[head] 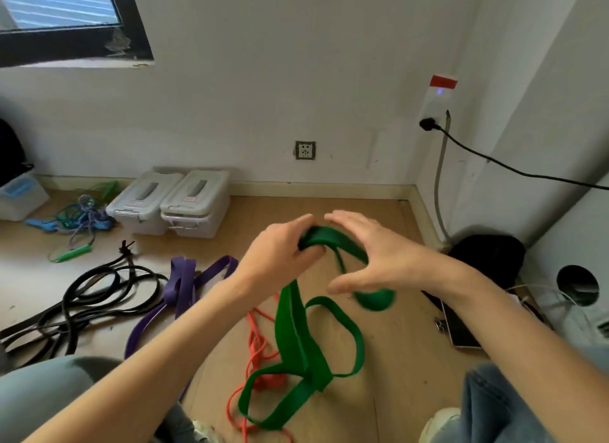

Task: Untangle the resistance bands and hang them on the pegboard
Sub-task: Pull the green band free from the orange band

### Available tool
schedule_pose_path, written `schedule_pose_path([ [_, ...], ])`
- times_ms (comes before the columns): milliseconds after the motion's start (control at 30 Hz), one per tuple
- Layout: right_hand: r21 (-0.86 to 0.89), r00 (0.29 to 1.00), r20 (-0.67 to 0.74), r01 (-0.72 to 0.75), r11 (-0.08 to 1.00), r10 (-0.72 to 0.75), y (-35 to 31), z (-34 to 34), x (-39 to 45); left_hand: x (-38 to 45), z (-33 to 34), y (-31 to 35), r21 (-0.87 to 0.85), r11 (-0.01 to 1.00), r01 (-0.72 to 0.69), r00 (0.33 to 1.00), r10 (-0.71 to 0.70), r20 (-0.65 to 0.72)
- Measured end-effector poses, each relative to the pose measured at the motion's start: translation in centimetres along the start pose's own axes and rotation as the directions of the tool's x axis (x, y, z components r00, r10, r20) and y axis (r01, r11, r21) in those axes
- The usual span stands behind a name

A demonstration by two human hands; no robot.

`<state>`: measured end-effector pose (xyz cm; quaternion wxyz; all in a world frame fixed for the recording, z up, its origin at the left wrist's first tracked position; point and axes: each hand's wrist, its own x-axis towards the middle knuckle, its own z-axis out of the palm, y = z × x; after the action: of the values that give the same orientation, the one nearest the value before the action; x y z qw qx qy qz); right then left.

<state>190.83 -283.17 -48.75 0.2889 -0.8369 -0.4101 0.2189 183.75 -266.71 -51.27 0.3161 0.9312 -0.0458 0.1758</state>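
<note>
Green band: the wide flat green rubber resistance band [298, 340] hangs looped and twisted from both hands to the wooden floor [389, 360]; long axis runs top to bottom, with a crossing near its lower end.
Left hand [280, 254]: closed round the band's top fold.
Right hand [372, 258]: fingers spread, mostly open; thumb appears to rest on a lower loop, true grip cannot be told.
Key relation: the tangle lies below both hands, right hand nearer the free loop.
Other bands, relative to green band: thin coral cord [257, 343] beneath; purple flat band [184, 287] left; black bands [82, 304] farther left.
Room: bare floor to the right.
Pegboard: not visible.
</note>
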Motion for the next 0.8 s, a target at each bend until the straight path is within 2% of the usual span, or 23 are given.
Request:
schedule_pose_path([
  [67,-0.024,0.999,-0.028,-0.031,0.999,0.031,0.1,0.8,0.6,-0.2,1.1,0.6,-0.003,0.999,-0.035,0.998,0.035,0.048],
  [133,-0.074,0.989,-0.137,-0.065,0.995,0.054,0.1,1.0,0.5,0.0,1.5,0.1,-0.053,0.998,-0.028,0.997,0.032,0.069],
  [233,-0.085,0.958,-0.285,-0.015,0.996,-0.010,-0.3,0.4,0.2,-0.2,2.6,-1.2,-0.197,0.980,0.031,0.991,-0.006,0.130],
  [300,0.086,0.937,-0.340,0.115,0.990,-0.079,-1.1,-0.2,-0.3,-1.3,4.4,-2.3,-0.279,0.946,0.164,0.958,-0.085,0.275],
  [367,0.391,0.907,-0.410,0.273,0.879,-0.099,-2.0,-1.0,-0.9,-2.9,6.2,-3.7,-0.257,0.925,0.281,0.886,-0.147,0.441],
  [400,0.502,0.890,-0.450,0.326,0.801,-0.080,-2.1,-1.5,-1.1,-3.5,6.7,-4.4,-0.199,0.944,0.262,0.863,-0.137,0.487],
  [433,0.540,0.874,-0.483,0.349,0.766,-0.057,-1.9,-1.9,-1.3,-3.6,6.7,-4.9,-0.133,0.964,0.229,0.852,-0.132,0.506],
  [500,0.413,0.873,-0.488,0.252,0.875,-0.021,-1.2,-2.7,-1.4,-2.6,5.2,-5.0,-0.080,0.975,0.206,0.895,-0.155,0.419],
  [533,0.299,0.899,-0.438,0.144,0.943,0.002,-0.5,-2.9,-1.4,-1.5,3.8,-4.7,-0.129,0.963,0.235,0.936,-0.189,0.296],
  [567,0.172,0.935,-0.353,0.032,0.984,0.031,0.2,-3.1,-1.4,-0.2,1.9,-4.1,-0.246,0.935,0.256,0.964,-0.229,0.136],
  [600,0.048,0.967,-0.244,-0.056,0.997,0.066,1.0,-3.0,-1.4,0.9,-0.3,-3.1,-0.428,0.877,0.220,0.969,-0.248,-0.010],
  [633,-0.058,0.985,-0.137,-0.116,0.992,0.107,1.5,-2.9,-1.4,1.8,-2.3,-2.1,-0.588,0.800,0.120,0.966,-0.230,-0.115],
  [667,-0.127,0.988,-0.055,-0.153,0.980,0.146,1.9,-2.7,-1.6,2.3,-4.0,-1.2,-0.658,0.753,0.011,0.969,-0.172,-0.180],
  [700,-0.141,0.986,-0.007,-0.168,0.976,0.169,1.9,-2.6,-1.8,2.7,-4.9,-0.5,-0.629,0.776,-0.042,0.973,-0.111,-0.201],
  [733,-0.054,0.987,0.004,-0.162,0.985,0.162,1.8,-2.5,-1.9,2.7,-5.1,0.1,-0.545,0.838,-0.012,0.984,-0.089,-0.157],
  [800,0.283,0.997,-0.061,-0.032,0.959,0.051,1.3,-2.4,-2.1,2.3,-3.7,1.2,-0.271,0.948,0.168,0.986,-0.162,0.043],
])
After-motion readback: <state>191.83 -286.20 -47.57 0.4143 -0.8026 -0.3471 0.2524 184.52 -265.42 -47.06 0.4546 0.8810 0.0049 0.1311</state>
